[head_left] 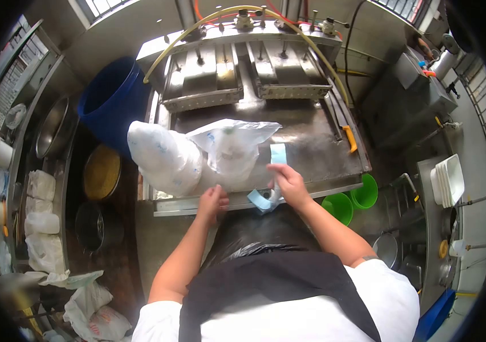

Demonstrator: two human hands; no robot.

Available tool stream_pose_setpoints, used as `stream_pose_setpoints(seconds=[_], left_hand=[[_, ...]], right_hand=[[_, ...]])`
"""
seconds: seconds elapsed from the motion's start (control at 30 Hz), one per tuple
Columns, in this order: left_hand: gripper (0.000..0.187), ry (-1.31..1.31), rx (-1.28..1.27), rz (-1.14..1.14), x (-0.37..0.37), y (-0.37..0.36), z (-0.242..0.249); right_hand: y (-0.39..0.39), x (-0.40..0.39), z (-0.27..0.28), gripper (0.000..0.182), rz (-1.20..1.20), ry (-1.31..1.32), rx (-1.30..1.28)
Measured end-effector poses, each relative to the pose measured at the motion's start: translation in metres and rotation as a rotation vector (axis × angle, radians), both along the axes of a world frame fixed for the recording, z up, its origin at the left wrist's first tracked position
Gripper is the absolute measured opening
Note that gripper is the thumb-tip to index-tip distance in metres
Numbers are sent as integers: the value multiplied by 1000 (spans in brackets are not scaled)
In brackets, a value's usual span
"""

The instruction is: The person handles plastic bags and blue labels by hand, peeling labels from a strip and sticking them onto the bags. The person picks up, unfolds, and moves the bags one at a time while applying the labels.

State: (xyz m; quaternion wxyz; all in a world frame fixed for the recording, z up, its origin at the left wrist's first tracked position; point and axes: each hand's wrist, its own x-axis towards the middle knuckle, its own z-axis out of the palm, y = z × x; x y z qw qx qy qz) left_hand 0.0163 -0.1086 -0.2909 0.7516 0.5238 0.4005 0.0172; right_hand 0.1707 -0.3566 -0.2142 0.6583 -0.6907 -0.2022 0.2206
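Light blue strip (pixel 277 154) is pinched by the right hand (pixel 289 185), at the frame's centre, its ends showing above and below the fingers. Left hand (pixel 212 202), lower left of it, is curled; I cannot tell if it grips. Above, two white bags (pixel 166 159) bear blue marks, unreadable.
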Motion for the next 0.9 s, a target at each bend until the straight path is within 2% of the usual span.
stream_pose_setpoints(seconds=[0.03, 0.1, 0.13, 0.27, 0.33, 0.37, 0.43, 0.57, 0.63, 0.7, 0.77, 0.8, 0.83, 0.9], left_hand=[[37, 12, 2, 17, -16, 0, -4], [34, -19, 246, -127, -43, 2, -8], [30, -27, 541, -100, -49, 3, 14], [40, -222, 1555, 415, -46, 36, 115], [50, -394, 1724, 597, -29, 63, 171], [50, -385, 1726, 599, -25, 79, 179], [44, -317, 1521, 397, -24, 100, 192], [33, -248, 1586, 361, -29, 104, 214], [27, -334, 1455, 426, -29, 107, 219], [29, -294, 1401, 391, -27, 110, 228], [29, -236, 1942, 482, -15, 116, 237], [27, -356, 1795, 351, -12, 125, 237], [27, -358, 1794, 351, -12, 128, 233], [25, -272, 1522, 342, -10, 128, 237]], right_hand=[[-9, -10, 5, 28, 69, 13, -8], [-21, -28, 9, 26, 92, 24, -5], [-23, -33, 11, 24, 91, 23, -7], [-11, -38, 24, 24, 72, -142, 50], [3, -36, 30, 23, 59, -141, 39], [10, -35, 34, 22, 33, -146, 25], [23, -36, 49, 21, 23, -213, 20], [33, -34, 56, 21, 28, -248, 37], [35, -34, 55, 19, 28, -265, 39], [36, -33, 55, 20, 12, -291, 23], [36, -33, 54, 19, 6, -328, 34], [35, -35, 54, 19, 4, -327, 31], [34, -36, 57, 20, 2, -299, 27], [35, -37, 60, 21, -6, -272, 23]])
